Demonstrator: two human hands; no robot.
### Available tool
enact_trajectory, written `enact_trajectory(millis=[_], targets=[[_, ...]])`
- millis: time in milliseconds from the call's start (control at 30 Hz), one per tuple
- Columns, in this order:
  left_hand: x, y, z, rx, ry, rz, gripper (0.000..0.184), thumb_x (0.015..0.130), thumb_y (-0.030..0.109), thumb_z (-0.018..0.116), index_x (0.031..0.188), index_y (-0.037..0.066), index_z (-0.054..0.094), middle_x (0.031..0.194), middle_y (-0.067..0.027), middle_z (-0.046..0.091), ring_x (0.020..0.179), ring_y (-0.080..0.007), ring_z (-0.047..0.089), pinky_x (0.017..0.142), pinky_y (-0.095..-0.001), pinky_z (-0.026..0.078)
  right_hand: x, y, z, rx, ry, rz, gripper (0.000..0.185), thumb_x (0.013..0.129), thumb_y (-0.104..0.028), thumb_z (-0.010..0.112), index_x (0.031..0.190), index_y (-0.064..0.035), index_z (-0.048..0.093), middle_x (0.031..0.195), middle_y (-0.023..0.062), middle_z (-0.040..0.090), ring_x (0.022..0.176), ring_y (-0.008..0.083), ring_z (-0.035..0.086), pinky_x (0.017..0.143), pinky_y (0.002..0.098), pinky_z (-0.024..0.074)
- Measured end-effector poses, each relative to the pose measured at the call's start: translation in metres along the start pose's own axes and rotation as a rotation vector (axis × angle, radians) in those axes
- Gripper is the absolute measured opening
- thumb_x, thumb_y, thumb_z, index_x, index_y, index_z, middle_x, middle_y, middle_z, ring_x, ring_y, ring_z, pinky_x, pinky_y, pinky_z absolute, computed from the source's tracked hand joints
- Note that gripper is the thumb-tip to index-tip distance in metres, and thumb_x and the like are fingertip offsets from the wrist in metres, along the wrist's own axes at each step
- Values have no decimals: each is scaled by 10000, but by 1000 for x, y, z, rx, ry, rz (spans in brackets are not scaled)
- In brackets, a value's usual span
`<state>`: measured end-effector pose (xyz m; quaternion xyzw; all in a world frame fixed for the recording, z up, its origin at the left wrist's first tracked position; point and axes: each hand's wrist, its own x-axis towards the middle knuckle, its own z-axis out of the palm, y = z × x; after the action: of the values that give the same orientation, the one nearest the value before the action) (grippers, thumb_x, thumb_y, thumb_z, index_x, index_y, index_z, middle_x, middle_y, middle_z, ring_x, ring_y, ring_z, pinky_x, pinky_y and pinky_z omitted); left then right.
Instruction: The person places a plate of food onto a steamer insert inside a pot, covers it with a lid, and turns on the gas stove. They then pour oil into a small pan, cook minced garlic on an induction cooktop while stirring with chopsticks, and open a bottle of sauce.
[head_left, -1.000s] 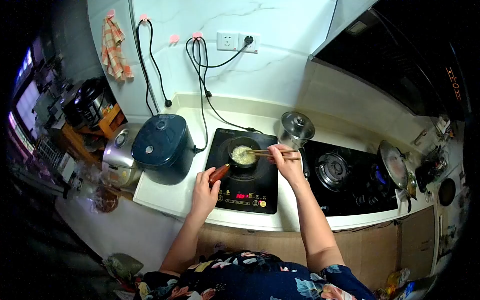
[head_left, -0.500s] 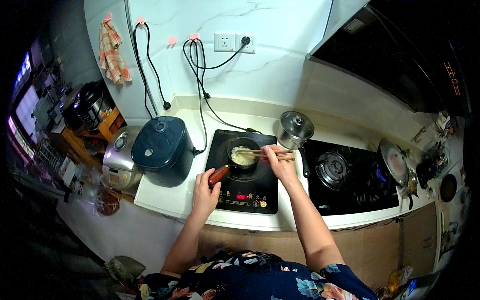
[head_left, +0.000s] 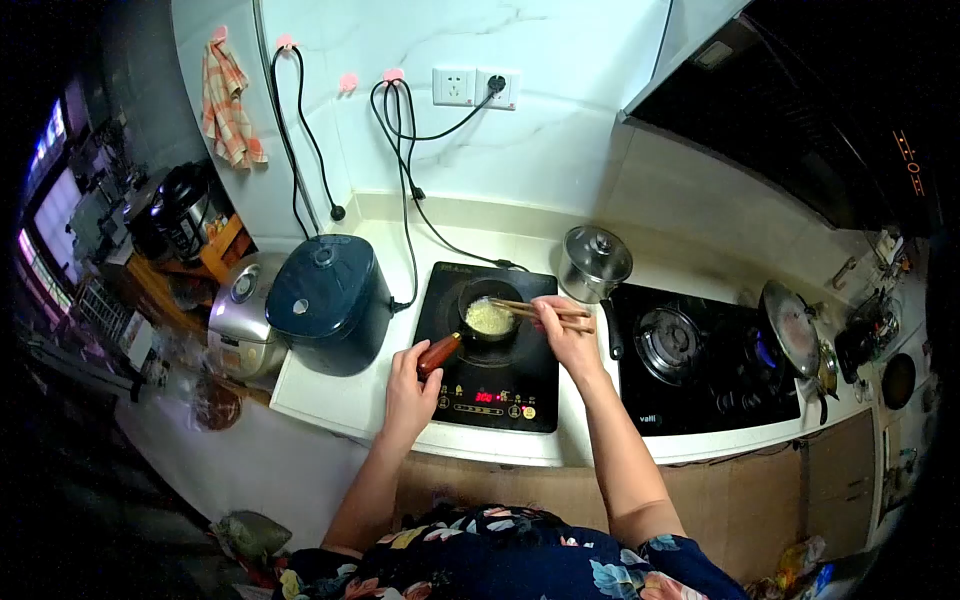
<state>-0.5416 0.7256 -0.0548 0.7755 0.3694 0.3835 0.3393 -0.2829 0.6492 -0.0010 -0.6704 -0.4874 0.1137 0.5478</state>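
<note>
In the head view, our left hand [head_left: 408,395] is curled around the wooden handle [head_left: 440,353] of a small dark pan [head_left: 466,293], thumb on one side and fingers on the other. The pan sits on the black hob [head_left: 455,375], toward its back half, with its handle angled down toward us and to the left. Our right hand [head_left: 565,333] pinches a pair of chopsticks [head_left: 532,309] from the right, and their tips reach into the pan at the pale, crumbly food [head_left: 489,319] (too small for us to tell what it is). Red digits [head_left: 484,397] glow on the front panel of the hob. Just left of the hob, on the pale counter [head_left: 320,395], stands a dark blue cooker [head_left: 330,300], its cord [head_left: 413,250] running up to a pink hook [head_left: 393,75] on the wall. To the right, behind our right hand, we see a lidded pot [head_left: 592,280] with its black handle pointing toward us, beside the gas stove [head_left: 715,375].
</note>
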Motion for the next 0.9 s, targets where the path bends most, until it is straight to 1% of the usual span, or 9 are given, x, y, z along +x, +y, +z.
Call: enact_trajectory(millis=[67, 167, 200, 333, 433, 567, 633, 733, 900], targets=[[1, 0, -1, -1, -5, 17, 445, 884, 53, 637, 1301, -1, 495, 1172, -162, 503, 995, -253, 603, 680, -265, 596, -4, -4, -1, -71, -31, -74, 268, 983, -205, 561, 977, 25, 697, 866, 112, 708, 752, 156, 681, 676, 274, 553], [0, -2, 0, -2, 1, 32, 453, 880, 53, 640, 1305, 1, 491, 1172, -163, 503, 990, -258, 609, 685, -266, 596, -10, -15, -2, 49, -126, 40, 259, 978, -202, 567, 977, 22, 698, 868, 113, 705, 759, 160, 684, 677, 274, 555], [0, -3, 0, 2, -4, 27, 456, 879, 53, 642, 1305, 1, 490, 1172, -163, 503, 989, -260, 610, 688, -267, 598, -9, -9, 0, 106, -119, 40, 250, 973, -194, 574, 977, 24, 696, 870, 112, 702, 767, 162, 686, 683, 275, 557], [0, 2, 0, -10, -15, 15, 470, 870, 52, 651, 1307, 1, 487, 1171, -167, 503, 985, -267, 616, 696, -272, 604, -2, -5, -4, -52, 34, -60, 229, 946, -207, 610, 967, 0, 705, 842, 144, 688, 730, 210, 657, 651, 331, 510], [0, 5, 0, -15, -5, 23, 473, 866, 51, 657, 1304, 0, 487, 1169, -169, 503, 990, -265, 614, 689, -271, 606, -8, -13, -7, -117, -31, -71, 218, 948, -193, 604, 971, -2, 707, 857, 147, 690, 735, 213, 657, 655, 327, 509], [0, 4, 1, -4, 11, 51, 471, 863, 55, 662, 1298, 3, 490, 1170, -166, 503, 995, -265, 612, 681, -273, 607, -14, -13, -4, 10, -65, -71, 276, 988, -214, 561, 1006, 36, 678, 848, 112, 685, 789, 183, 692, 695, 283, 556], [0, 2, 1, -16, 9, 61, 468, 862, 56, 664, 1295, 5, 493, 1173, -163, 504, 996, -267, 612, 680, -275, 607, -14, -14, -3, 73, -93, -4, 291, 991, -228, 561, 1017, 40, 672, 881, 122, 696, 779, 185, 693, 699, 285, 562], [0, 6, 2, -31, 20, 45, 470, 849, 65, 675, 1285, 12, 506, 1143, -186, 521, 954, -307, 605, 666, -322, 588, -14, -12, 1, 196, -123, 124, 289, 984, -230, 570, 1000, 36, 679, 891, 136, 706, 745, 174, 691, 672, 281, 565], [0, 4, 0, -32, 15, 44, 467, 856, 64, 670, 1290, 13, 504, 1147, -185, 517, 946, -294, 614, 668, -322, 583, -5, -6, -9, 16, 25, 64, 284, 978, -205, 574, 971, 56, 684, 806, 123, 700, 703, 164, 682, 641, 271, 562]])
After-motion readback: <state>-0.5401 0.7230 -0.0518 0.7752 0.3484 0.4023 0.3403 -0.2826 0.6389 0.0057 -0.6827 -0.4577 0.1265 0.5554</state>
